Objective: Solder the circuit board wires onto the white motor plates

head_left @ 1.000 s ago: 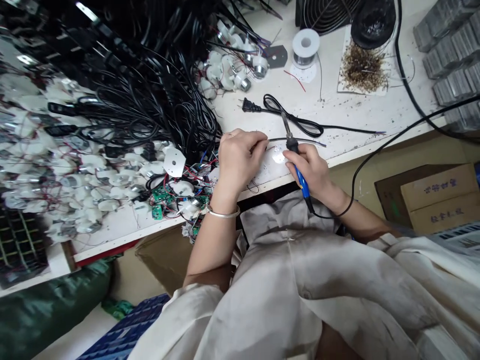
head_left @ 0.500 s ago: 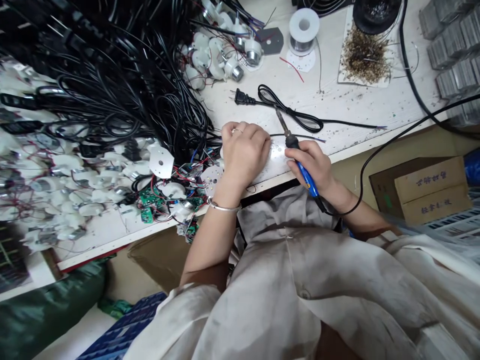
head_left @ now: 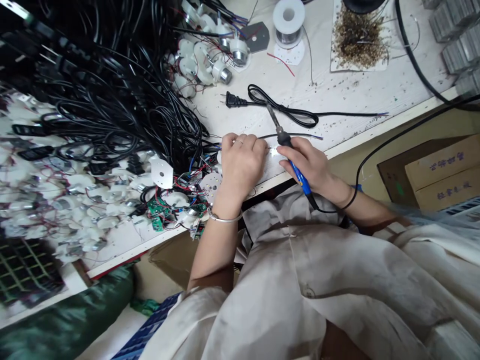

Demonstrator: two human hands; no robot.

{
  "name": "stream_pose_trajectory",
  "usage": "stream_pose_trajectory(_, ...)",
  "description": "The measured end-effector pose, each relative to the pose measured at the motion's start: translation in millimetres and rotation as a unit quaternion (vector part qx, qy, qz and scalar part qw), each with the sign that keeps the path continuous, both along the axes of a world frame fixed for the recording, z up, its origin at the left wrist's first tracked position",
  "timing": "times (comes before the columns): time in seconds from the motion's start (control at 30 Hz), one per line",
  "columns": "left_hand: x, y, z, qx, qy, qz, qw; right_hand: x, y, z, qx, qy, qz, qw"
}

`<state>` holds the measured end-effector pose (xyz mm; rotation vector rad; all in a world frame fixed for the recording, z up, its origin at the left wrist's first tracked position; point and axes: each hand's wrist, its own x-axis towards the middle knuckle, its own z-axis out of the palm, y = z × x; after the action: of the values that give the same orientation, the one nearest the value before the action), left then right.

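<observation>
My right hand (head_left: pixel 309 162) grips the blue handle of a soldering iron (head_left: pixel 300 179), its metal tip pointing up and left over the bench. To its left, my left hand (head_left: pixel 243 162) is closed with curled fingers, low over the bench near the front edge; whatever they hold is hidden beneath them. A shiny white plate (head_left: pixel 273 150) shows in part between the two hands. Just beyond it a short black cable end (head_left: pixel 300 135) with coloured wire tips runs out from behind my left hand. Farther back lies a bundled black power cord (head_left: pixel 281 106) with a two-pin plug.
A large heap of black cords (head_left: pixel 131 90) fills the left, with white motors (head_left: pixel 78 200) and green circuit boards (head_left: pixel 157 212) in front. A solder spool (head_left: pixel 288 22), a grimy pad (head_left: pixel 360 37) and stacked metal plates (head_left: pixel 455 30) stand at the back and right.
The view has shifted a little. The iron and my right hand have come slightly nearer to my left hand, which stays closed in much the same place.
</observation>
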<state>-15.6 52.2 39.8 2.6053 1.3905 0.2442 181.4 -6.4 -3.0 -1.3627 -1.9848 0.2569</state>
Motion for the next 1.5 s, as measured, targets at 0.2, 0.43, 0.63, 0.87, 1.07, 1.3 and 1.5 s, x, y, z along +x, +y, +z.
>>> stream_pose_trajectory(0.2,-7.3,0.9,11.4,-0.012,0.016,-0.051,0.999,-6.2,6.9,9.3,0.003,-0.069,0.040,0.997)
stream_pose_trajectory(0.43,-12.9,3.6,-4.2,0.007,-0.054,-0.055,0.997,-5.4,7.4,7.4,-0.019,-0.052,0.054,0.997)
stream_pose_trajectory(0.63,-15.9,4.4,-6.9,-0.005,-0.061,-0.061,0.996,-2.5,5.7,3.2,-0.002,0.062,0.049,0.997)
stream_pose_trajectory(0.87,-15.5,5.2,-3.5,-0.017,-0.062,-0.052,0.997,4.4,-14.7,3.8,-0.057,0.405,-0.065,0.910)
stream_pose_trajectory(1.07,-15.4,6.8,-3.4,-0.039,-0.067,-0.055,0.996,2.8,-9.8,12.5,-0.068,0.333,-0.078,0.937)
stream_pose_trajectory(1.3,-16.5,8.7,-1.0,-0.046,-0.072,-0.067,0.994,5.9,-7.0,23.5,-0.062,0.295,-0.003,0.953)
stream_pose_trajectory(1.5,-16.0,8.5,-3.0,-0.035,-0.071,-0.067,0.995,6.8,-7.9,20.7,-0.093,0.301,-0.008,0.949)
